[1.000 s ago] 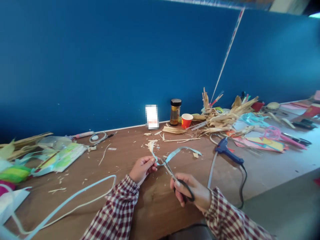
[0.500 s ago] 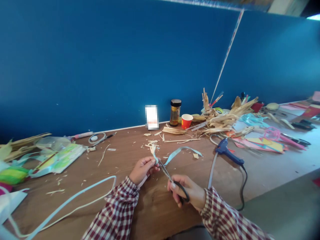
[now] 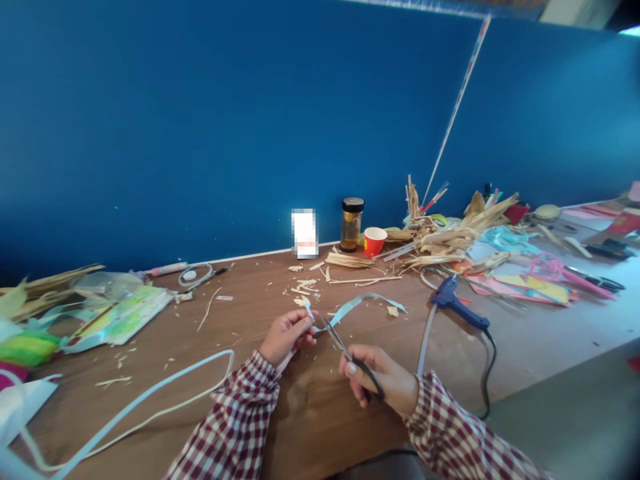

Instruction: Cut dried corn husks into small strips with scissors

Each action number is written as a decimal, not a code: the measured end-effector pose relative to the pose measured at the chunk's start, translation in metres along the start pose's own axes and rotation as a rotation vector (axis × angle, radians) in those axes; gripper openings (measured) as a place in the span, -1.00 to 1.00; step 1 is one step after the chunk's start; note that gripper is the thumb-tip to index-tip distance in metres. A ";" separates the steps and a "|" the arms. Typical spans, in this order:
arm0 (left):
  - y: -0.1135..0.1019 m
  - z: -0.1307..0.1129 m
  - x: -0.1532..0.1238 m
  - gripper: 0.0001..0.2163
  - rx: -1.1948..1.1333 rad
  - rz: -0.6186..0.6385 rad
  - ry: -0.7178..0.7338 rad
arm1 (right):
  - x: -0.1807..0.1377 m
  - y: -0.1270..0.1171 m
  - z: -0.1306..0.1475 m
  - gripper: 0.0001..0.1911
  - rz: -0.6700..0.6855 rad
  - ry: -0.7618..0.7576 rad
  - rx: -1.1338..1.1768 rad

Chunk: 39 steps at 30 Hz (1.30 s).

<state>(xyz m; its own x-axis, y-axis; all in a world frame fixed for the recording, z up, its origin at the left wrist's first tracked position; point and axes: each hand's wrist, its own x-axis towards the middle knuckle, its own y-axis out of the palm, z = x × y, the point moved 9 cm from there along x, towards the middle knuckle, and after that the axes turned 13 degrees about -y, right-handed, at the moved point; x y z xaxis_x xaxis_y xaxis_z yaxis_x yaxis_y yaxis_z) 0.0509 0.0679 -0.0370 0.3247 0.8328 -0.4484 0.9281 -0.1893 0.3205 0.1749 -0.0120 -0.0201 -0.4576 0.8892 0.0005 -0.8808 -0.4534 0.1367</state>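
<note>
My left hand (image 3: pixel 287 339) pinches a narrow light-blue ribbon (image 3: pixel 353 305) between thumb and fingers; its loose length curves away to the right over the table. A short bluish end with a pale tip sticks up from the fingertips. My right hand (image 3: pixel 375 377) is closed round the dark handles of a pair of scissors (image 3: pixel 337 339). Their blades point up and left at the ribbon, a little to the right of my left fingertips, and look slightly apart.
Pale scraps (image 3: pixel 306 287) lie beyond my hands on the brown table (image 3: pixel 200 393). A lidded jar (image 3: pixel 352 225) and a red paper cup (image 3: pixel 375 242) stand by the blue wall. To the right are a blue glue gun (image 3: pixel 460 303), dried husks (image 3: pixel 440 243) and pink scissors (image 3: pixel 570 272). A pale-blue cable loop (image 3: pixel 165 385) lies left.
The scissors have drawn back slightly to the right, and a gap now shows between the blades and my left fingertips. My left hand stays almost in place, still pinching the ribbon.
</note>
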 end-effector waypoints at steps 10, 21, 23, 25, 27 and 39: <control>0.007 -0.009 -0.006 -0.59 0.060 0.014 0.132 | 0.018 -0.032 0.027 -0.65 -0.282 -0.178 -0.135; 0.018 -0.011 -0.010 -0.45 0.084 0.171 0.185 | 0.054 -0.021 0.032 -0.56 -0.355 -0.272 -0.202; 0.020 -0.012 -0.011 -0.44 0.115 0.197 0.194 | 0.056 -0.018 0.029 -0.56 -0.325 -0.274 -0.132; 0.023 -0.011 -0.012 -0.42 0.156 0.215 0.194 | 0.059 -0.015 0.026 -0.58 -0.289 -0.271 -0.055; 0.025 -0.011 -0.013 -0.42 0.184 0.222 0.191 | 0.061 -0.012 0.023 -0.59 -0.259 -0.260 -0.010; 0.004 -0.010 -0.009 -0.68 -0.025 -0.018 0.137 | 0.046 -0.023 0.046 -0.68 -0.456 -0.440 -0.626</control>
<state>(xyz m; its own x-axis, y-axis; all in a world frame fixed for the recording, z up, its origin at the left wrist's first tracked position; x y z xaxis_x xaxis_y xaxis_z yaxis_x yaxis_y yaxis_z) 0.0498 0.0652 -0.0233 0.2787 0.8995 -0.3366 0.9282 -0.1622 0.3349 0.1798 0.0417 0.0222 -0.0710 0.8765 0.4761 -0.9299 0.1145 -0.3495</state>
